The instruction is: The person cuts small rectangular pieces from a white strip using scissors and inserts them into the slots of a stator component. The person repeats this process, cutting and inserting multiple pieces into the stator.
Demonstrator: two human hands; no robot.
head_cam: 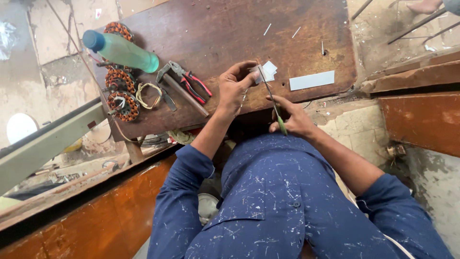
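My left hand (pixel 235 86) pinches a small stack of white paper pieces (pixel 267 72) over the front edge of a dark wooden table (pixel 225 33). In my right hand (pixel 294 117) is a pair of scissors with green handles (pixel 274 103); the blades point up into the paper pieces. A longer white paper strip (pixel 312 80) lies flat on the table to the right of my hands.
Left of my hands lie red-handled pliers (pixel 191 82), a hammer (pixel 182 93), a coil of yellowish wire (pixel 148 93) and three copper-wound stator cores (pixel 122 91). A green bottle with a blue cap (pixel 122 50) lies on its side. Thin paper slivers dot the tabletop.
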